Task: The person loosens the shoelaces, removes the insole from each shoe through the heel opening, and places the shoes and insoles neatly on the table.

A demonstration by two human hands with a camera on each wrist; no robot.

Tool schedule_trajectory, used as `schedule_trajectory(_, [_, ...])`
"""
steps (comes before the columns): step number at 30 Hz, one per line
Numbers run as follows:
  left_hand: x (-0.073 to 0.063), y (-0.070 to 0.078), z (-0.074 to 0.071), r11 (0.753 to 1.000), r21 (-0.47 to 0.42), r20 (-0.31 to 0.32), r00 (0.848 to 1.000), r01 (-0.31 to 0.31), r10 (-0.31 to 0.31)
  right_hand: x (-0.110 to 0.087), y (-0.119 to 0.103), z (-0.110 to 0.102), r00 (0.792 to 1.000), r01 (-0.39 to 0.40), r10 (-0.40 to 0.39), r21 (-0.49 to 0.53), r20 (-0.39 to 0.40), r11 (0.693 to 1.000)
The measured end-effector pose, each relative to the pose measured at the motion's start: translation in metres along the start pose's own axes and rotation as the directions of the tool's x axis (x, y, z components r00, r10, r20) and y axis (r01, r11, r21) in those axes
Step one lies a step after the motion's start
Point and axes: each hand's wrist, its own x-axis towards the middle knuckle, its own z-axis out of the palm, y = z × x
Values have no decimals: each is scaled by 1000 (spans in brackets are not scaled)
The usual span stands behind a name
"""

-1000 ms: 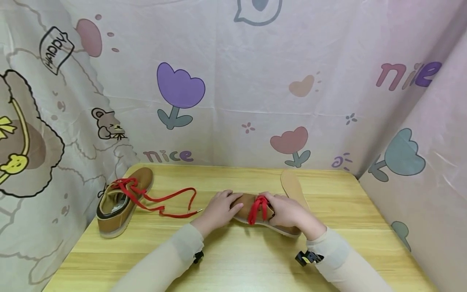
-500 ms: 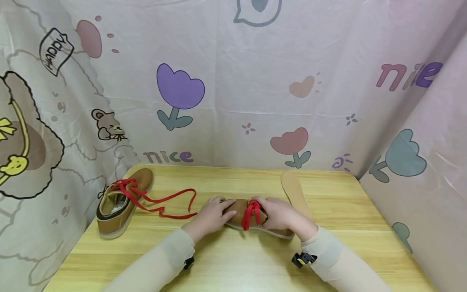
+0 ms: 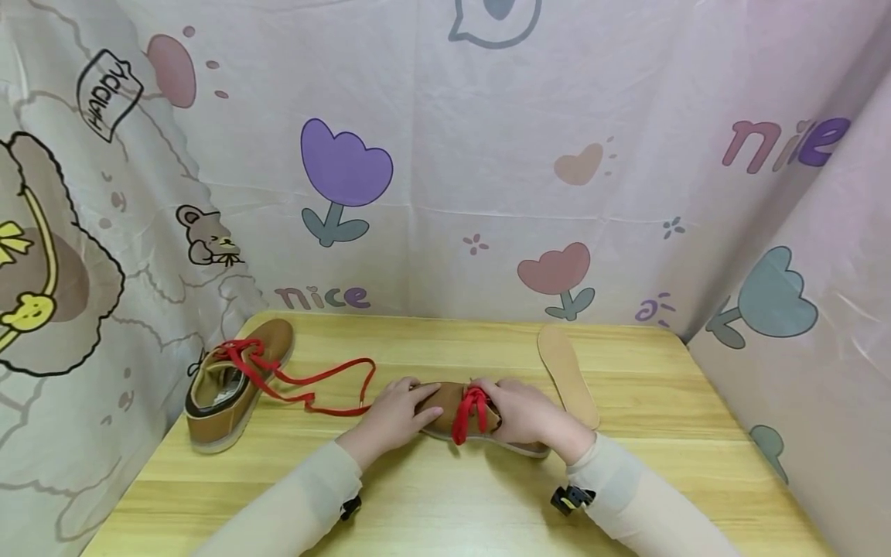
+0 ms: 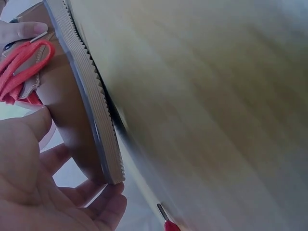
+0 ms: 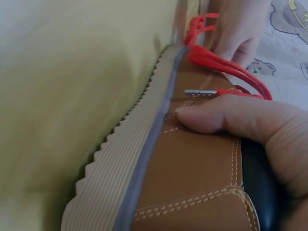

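A brown leather shoe (image 3: 446,399) with a pale ridged sole lies on the table between my hands, its toe pointing left. Its red shoelace (image 3: 468,414) is tied in a bow that hangs over the near side. My left hand (image 3: 395,414) grips the toe, thumb on the upper and fingers round the tip, as the left wrist view of the shoe (image 4: 72,101) shows. With my right hand (image 3: 524,410) I hold the shoe at its opening, and the thumb (image 5: 207,115) presses on the stitched side below a metal lace tip (image 5: 199,92). The heel is partly hidden behind this hand.
At the left edge of the wooden table (image 3: 445,503) stands a matching brown shoe (image 3: 212,428). Its loose red lace (image 3: 308,400) trails towards my left hand. Behind my right hand lies a tan insole (image 3: 569,379). Patterned cloth (image 3: 431,155) surrounds the table.
Both hands have shifted the shoe left and slightly towards me, keeping their grip on it. More of the insole shows now. The other shoe has stayed in place.
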Motion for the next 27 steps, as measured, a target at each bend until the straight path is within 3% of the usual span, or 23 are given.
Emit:
schedule_trajectory(15, [-2,1,-1,1000,1,-18,1000,5,-5,-6,2,-4,1000,-7,7,9,20,1000])
schedule_trajectory(22, [1,4,-4,1000,11,37,999,-29,29,-18,11,-13,1000,13,-15,87,20,996])
schedule_trajectory(27, [4,3,-7,997,-12,70,995,-73,73,-32,22,-23,1000,-13,11,124,16,992])
